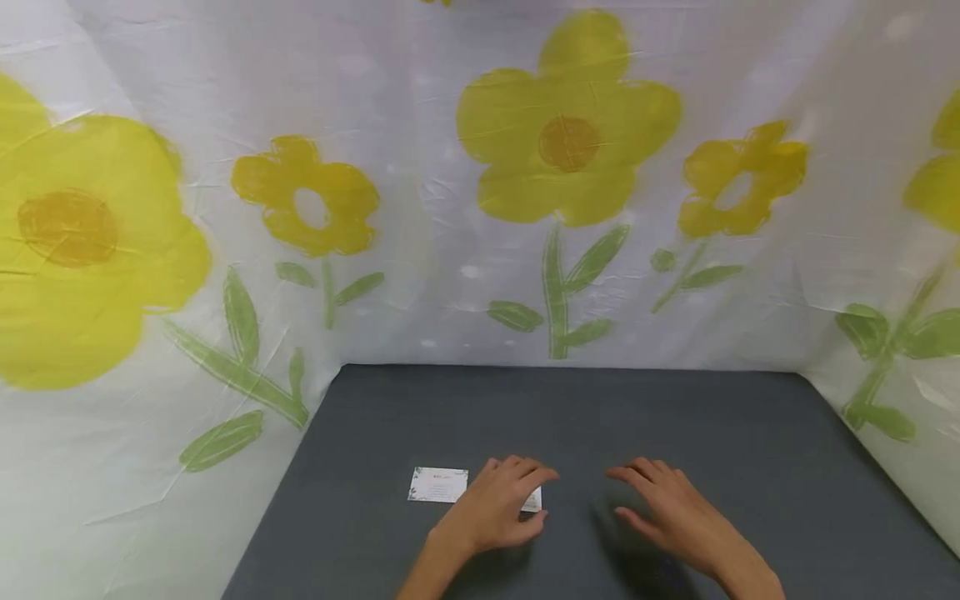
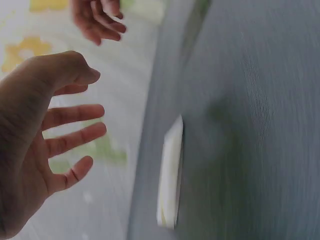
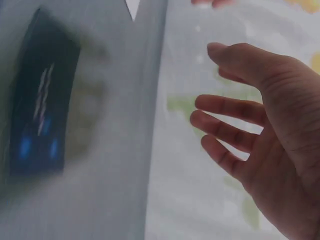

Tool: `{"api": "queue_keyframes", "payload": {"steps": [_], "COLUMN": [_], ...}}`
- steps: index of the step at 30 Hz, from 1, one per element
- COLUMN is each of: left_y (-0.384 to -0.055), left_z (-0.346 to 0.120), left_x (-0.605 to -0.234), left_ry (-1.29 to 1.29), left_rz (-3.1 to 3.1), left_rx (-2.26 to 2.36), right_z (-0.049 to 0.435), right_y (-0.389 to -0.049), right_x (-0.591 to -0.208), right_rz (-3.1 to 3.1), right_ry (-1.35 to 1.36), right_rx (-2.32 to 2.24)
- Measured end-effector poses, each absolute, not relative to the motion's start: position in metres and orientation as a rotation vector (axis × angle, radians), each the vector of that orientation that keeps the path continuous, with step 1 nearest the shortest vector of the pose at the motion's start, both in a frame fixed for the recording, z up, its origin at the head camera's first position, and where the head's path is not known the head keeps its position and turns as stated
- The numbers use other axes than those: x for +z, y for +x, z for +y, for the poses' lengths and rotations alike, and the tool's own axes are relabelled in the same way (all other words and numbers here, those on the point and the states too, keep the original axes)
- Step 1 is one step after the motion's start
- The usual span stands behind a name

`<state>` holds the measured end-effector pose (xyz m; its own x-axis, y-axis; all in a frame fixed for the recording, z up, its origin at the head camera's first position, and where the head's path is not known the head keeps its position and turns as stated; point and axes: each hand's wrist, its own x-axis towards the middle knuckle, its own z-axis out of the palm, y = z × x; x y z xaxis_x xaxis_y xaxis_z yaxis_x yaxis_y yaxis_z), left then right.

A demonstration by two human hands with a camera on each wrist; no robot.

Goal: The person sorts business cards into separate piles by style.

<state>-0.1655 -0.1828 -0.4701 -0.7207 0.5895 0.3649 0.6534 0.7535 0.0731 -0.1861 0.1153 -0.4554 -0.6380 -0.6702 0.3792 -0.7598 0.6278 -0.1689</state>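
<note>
My left hand (image 1: 495,508) hovers with spread, slightly bent fingers over the dark table, holding nothing. To its left lies a white printed card (image 1: 438,484) with leafy corners. A second white piece (image 1: 532,500) shows partly behind the left hand; the hand hides the rest. The left wrist view shows a flat white strip (image 2: 171,175) on the table, seen at a slant. My right hand (image 1: 678,517) is also in the air, fingers loosely bent, holding nothing. In the right wrist view, a blurred dark rectangular object (image 3: 42,100) with blue spots and pale wavy lines lies near it.
A dark grey table (image 1: 570,408) spreads under both hands. Behind it and along the sides hangs a white sheet (image 1: 420,317) printed with yellow flowers (image 1: 517,117). A white corner (image 3: 132,7) shows at the top of the right wrist view.
</note>
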Motion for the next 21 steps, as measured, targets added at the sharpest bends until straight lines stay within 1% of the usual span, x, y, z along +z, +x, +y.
{"api": "queue_keyframes", "payload": {"steps": [6, 10, 16, 21], "left_y": [-0.156, -0.154, -0.144, -0.13], "left_z": [-0.151, -0.144, -0.124, -0.102], "left_x": [-0.466, -0.472, -0.488, -0.506], "left_ry": [-1.01, -1.025, -1.039, -1.114], "left_rz": [-2.62, -2.648, -2.622, -2.651], "left_rx": [-0.278, -0.242, -0.202, -0.219], "right_z": [0.154, 0.16, 0.174, 0.186], "right_y": [-0.17, -0.167, -0.159, -0.147], "right_x": [-0.459, -0.466, -0.477, -0.497], "right_rz": [-2.573, -2.601, -2.557, -2.61], "right_ry": [1.148, 1.152, 1.125, 1.21], "right_rx": [0.455, 0.499, 0.481, 0.523]}}
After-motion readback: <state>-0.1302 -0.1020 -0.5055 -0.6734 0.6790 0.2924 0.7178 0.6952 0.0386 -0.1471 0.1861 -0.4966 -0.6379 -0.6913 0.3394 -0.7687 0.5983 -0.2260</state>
